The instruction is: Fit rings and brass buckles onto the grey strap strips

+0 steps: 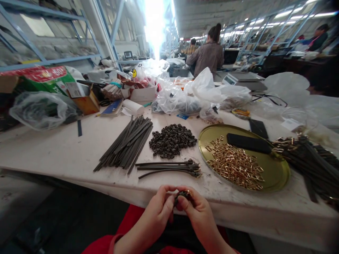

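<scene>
Just off the table's front edge, my left hand (162,206) and my right hand (197,206) meet, fingers closed on a dark strap (181,196). A glint of gold metal shows at its right end; most of the strap is hidden by my fingers. Beyond my hands, several dark straps with gold buckles (169,168) lie side by side. Behind them sits a heap of small dark loops (172,141), with a pile of plain dark straps (123,144) to its left. On the right, a round gold-coloured tray (282,173) holds many gold rectangular buckles (235,164).
A black flat object (247,143) lies across the tray. Bundled buckled straps (309,158) are heaped at the right edge. Plastic bags (185,97), a notebook (111,107), an orange box (86,102) and a scale (245,81) line the back. Another person (209,56) stands beyond.
</scene>
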Tool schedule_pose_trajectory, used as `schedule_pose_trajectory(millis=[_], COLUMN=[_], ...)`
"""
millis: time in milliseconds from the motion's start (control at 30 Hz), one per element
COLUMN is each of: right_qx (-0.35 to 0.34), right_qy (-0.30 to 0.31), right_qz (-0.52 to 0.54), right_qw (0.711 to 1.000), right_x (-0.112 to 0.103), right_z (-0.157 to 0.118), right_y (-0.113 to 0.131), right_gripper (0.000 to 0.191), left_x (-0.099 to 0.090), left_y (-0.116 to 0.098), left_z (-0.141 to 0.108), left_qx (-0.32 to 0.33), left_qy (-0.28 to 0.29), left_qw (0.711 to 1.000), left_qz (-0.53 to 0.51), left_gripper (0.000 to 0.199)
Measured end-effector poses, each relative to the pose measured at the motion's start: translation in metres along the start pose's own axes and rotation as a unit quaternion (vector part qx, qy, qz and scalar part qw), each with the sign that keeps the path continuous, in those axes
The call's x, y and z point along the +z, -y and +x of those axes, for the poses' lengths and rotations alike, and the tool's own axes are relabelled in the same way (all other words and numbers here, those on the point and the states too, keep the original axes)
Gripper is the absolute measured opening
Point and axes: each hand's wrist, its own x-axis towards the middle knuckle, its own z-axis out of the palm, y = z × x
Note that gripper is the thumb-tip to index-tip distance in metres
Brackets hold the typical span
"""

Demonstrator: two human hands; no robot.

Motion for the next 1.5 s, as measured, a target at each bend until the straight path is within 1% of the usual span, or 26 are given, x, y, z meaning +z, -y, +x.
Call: schedule_pose_trajectory(millis=[67, 133, 233, 333, 400, 467, 533, 633, 767, 867, 933, 1033, 1100, 1167, 1267, 1367, 1433, 1500], right_qx=[0.018, 0.037, 0.065, 0.083, 0.095, 0.109, 0.122, 0.133, 0.120, 0.096, 0.060, 0.003, -0.013, -0.029, -0.041, -0.028, -0.009, 0.023], right_qy=[-0.011, -0.009, 0.014, 0.024, 0.039, 0.069, 0.094, 0.093, 0.074, 0.121, 0.158, 0.197, 0.202, 0.185, 0.175, 0.181, 0.163, 0.142], right_qz=[0.006, 0.017, 0.040, 0.043, 0.052, 0.074, 0.087, 0.075, 0.045, 0.022, -0.042, -0.168, -0.207, -0.225, -0.214, -0.178, -0.152, -0.116], right_qw=[1.000, 0.999, 0.997, 0.995, 0.993, 0.989, 0.984, 0.984, 0.989, 0.988, 0.985, 0.966, 0.957, 0.956, 0.960, 0.967, 0.975, 0.983], right_x=[0.000, 0.000, -0.001, -0.004, -0.007, -0.009, -0.011, -0.014, -0.018, -0.020, -0.021, -0.020, -0.019, -0.017, -0.015, -0.014, -0.015, -0.017], right_z=[0.004, 0.008, 0.012, 0.014, 0.014, 0.014, 0.015, 0.017, 0.018, 0.016, 0.014, 0.010, 0.006, 0.002, -0.005, -0.011, -0.012, -0.013], right_y=[0.000, -0.001, -0.001, -0.001, 0.000, 0.004, 0.010, 0.019, 0.020, 0.018, 0.018, 0.019, 0.019, 0.018, 0.013, 0.010, 0.009, 0.008], right_gripper=[0.033, 0.032, 0.031, 0.031, 0.034, 0.037, 0.036, 0.030, 0.029, 0.031, 0.028, 0.011, 0.006, 0.005, 0.005, 0.010, 0.013, 0.016], left_x=[0.000, -0.001, -0.002, -0.003, -0.005, -0.007, -0.009, -0.011, -0.013, -0.014, -0.014, -0.013, -0.012, -0.011, -0.010, -0.010, -0.012, -0.014], left_y=[0.000, 0.002, 0.005, 0.005, 0.004, 0.003, 0.003, 0.001, -0.001, 0.002, 0.005, 0.007, 0.005, 0.002, -0.001, 0.001, 0.002, 0.002], left_z=[0.003, 0.007, 0.014, 0.019, 0.020, 0.021, 0.021, 0.021, 0.020, 0.017, 0.015, 0.011, 0.008, 0.006, 0.002, -0.002, -0.005, -0.007], left_qx=[0.010, 0.016, -0.002, -0.035, -0.063, -0.092, -0.111, -0.129, -0.154, -0.161, -0.164, -0.174, -0.175, -0.172, -0.172, -0.157, -0.126, -0.106], left_qy=[0.000, -0.006, -0.007, 0.000, 0.011, 0.030, 0.043, 0.053, 0.061, 0.070, 0.077, 0.086, 0.089, 0.084, 0.083, 0.089, 0.097, 0.110], left_qw=[1.000, 0.999, 0.996, 0.994, 0.994, 0.994, 0.993, 0.989, 0.983, 0.981, 0.980, 0.977, 0.977, 0.979, 0.981, 0.983, 0.986, 0.984], left_qz=[0.012, 0.046, 0.091, 0.106, 0.086, 0.040, -0.004, -0.044, -0.081, -0.085, -0.077, -0.085, -0.087, -0.069, -0.039, -0.019, -0.042, -0.089], left_gripper=[0.014, 0.007, 0.008, 0.006, 0.006, 0.009, 0.010, 0.008, 0.008, 0.009, 0.010, 0.012, 0.012, 0.011, 0.011, 0.009, 0.011, 0.021])
